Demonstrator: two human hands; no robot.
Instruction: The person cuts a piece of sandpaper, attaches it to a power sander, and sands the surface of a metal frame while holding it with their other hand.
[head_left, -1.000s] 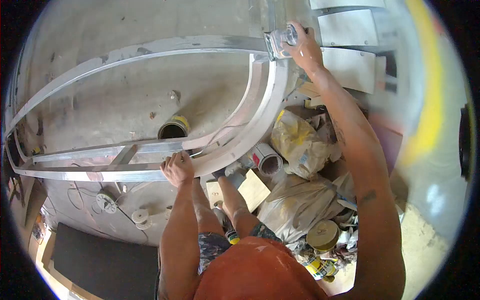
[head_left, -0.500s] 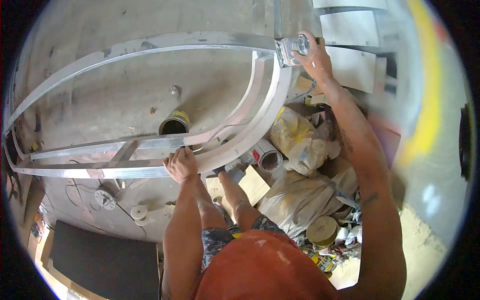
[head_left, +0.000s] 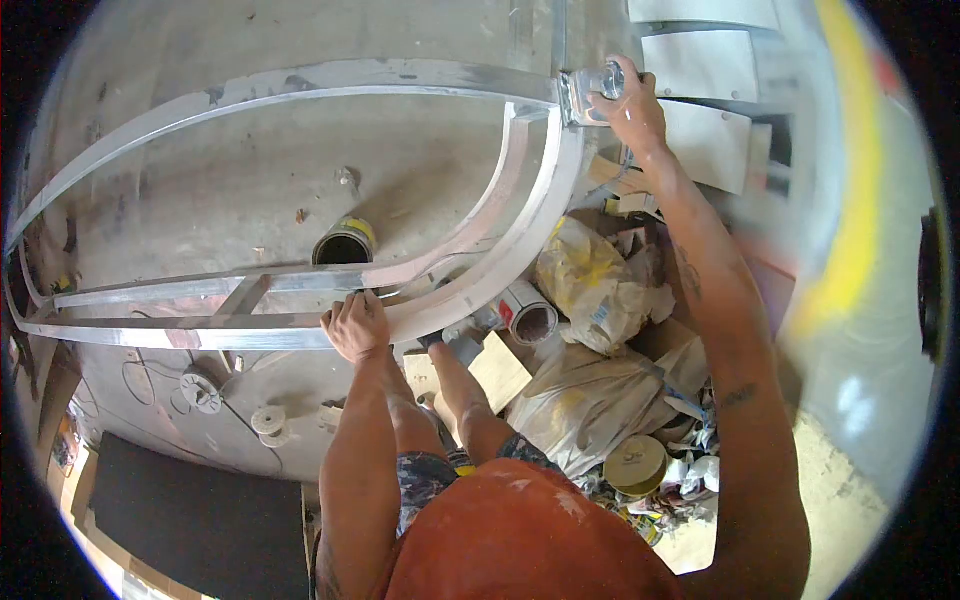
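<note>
A large curved metal frame, grey and whitish in patches, spans the view. My left hand is closed around its near rail, at the start of the pale curved end. At the frame's far right corner my right hand grips a silver palm sander. Its square pad is against the outer side of the corner, and my fingers wrap over its rounded top. A thin hose or cord trails below my right wrist.
An open can lies on the floor inside the frame. Right of my legs are another can, stained plastic bags and a round lid. White panels lie at upper right. Spools and cables are at lower left.
My right hand and the sander have shifted slightly right and up at the corner. My left hand keeps its place on the rail, and the view has moved a little.
</note>
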